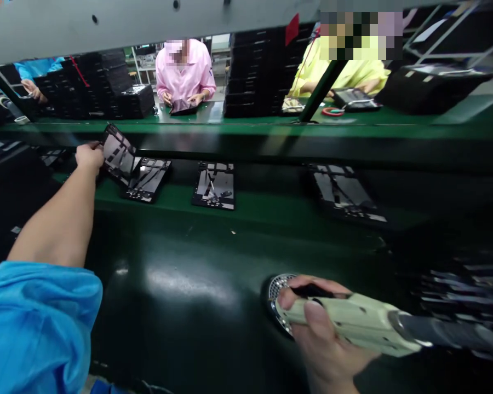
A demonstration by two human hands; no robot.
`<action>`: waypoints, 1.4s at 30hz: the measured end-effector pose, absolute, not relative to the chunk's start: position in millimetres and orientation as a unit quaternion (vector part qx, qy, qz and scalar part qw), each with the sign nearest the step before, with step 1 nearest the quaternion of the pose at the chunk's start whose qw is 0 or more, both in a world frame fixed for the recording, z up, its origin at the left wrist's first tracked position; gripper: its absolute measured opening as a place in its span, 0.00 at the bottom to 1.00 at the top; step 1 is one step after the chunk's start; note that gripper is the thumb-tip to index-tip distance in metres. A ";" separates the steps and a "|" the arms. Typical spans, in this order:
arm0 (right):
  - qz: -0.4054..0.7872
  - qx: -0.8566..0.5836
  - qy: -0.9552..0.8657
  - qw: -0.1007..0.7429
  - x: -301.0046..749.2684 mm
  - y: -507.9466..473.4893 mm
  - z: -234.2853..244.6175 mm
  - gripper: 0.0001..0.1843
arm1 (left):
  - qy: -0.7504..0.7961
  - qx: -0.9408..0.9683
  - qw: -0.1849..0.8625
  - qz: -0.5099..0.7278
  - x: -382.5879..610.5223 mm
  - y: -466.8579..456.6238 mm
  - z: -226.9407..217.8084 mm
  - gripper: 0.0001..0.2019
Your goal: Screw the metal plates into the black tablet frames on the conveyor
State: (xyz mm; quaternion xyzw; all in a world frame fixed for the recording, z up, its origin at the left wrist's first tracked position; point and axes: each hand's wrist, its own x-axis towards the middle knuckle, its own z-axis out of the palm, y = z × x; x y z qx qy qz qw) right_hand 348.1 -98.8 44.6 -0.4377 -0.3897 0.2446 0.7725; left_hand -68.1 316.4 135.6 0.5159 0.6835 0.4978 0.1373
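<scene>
My left hand (pixel 89 156) reaches far out to the left and grips the edge of a black tablet frame (pixel 118 155), which is tilted up off the green conveyor belt (pixel 271 205). My right hand (pixel 324 328) is near the bottom of the view, closed around a pale green electric screwdriver (pixel 353 320) that points to the right. Just behind that hand lies a round perforated metal dish (pixel 278 290) on the dark workbench (pixel 181 284).
Three more black tablet frames (pixel 147 179) (pixel 215 185) (pixel 345 192) lie flat along the belt. Across the line, people in pink (pixel 184 71), yellow (pixel 345 74) and blue (pixel 36 68) coats work beside stacks of black trays (pixel 258 71). A grey shelf beam (pixel 148 22) runs overhead.
</scene>
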 end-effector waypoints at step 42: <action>0.219 -0.491 -0.406 0.738 353.4 -97.1 34.0 0.13 | 0.747 0.652 0.056 0.118 24.8 284.1 14.6 0.20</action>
